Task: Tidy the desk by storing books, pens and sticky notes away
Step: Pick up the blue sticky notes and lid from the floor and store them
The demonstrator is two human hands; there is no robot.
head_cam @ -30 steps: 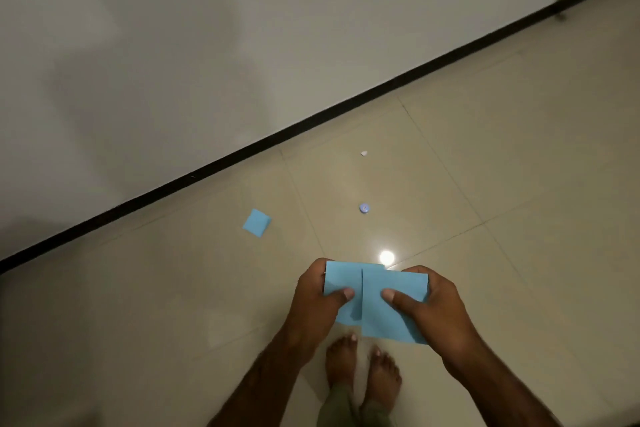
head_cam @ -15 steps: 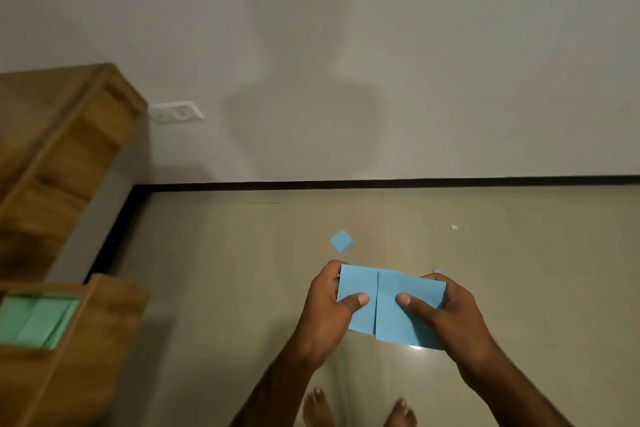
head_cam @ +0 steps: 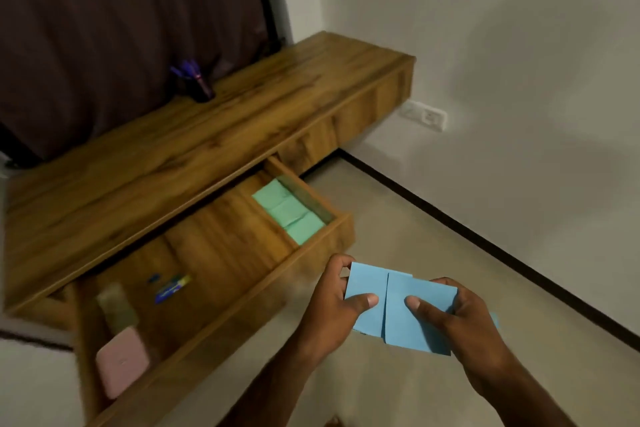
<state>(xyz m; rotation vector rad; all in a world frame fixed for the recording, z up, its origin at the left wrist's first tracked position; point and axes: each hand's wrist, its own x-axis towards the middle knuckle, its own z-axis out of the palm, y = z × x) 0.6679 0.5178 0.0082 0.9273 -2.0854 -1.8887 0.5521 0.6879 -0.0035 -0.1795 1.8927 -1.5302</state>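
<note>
Two stacks of blue sticky notes sit side by side between the person's hands, the left stack (head_cam: 366, 279) and the right stack (head_cam: 431, 289) meeting at a seam that runs nearly straight away from the person. Together they form one wide rectangle. Its long axis lies left to right across the view and dips a little toward the right, and its flat faces are turned up at the camera. The paper is plain light blue with no visible marks. The edges do not line up: the right stack's far edge sits a little nearer the person than the left one's.

The left hand (head_cam: 330, 305) pinches its stack with the thumb on top and the fingers curled round the far left corner. The right hand (head_cam: 464, 326) does the same on the other side, thumb flat on the top sheet and fingers wrapped under the right edge. The notes are held in the air above the tiled floor (head_cam: 398, 218), just right of the open drawer (head_cam: 242, 291) of a wooden desk (head_cam: 207, 135).

The drawer's right-hand compartment holds green sticky notes (head_cam: 289, 215). Its wider part holds a blue pen (head_cam: 172, 288) and a pink case (head_cam: 121, 360), both blurred. A dark pen holder (head_cam: 201, 88) stands on the desk top before a dark curtain (head_cam: 121, 28).
</note>
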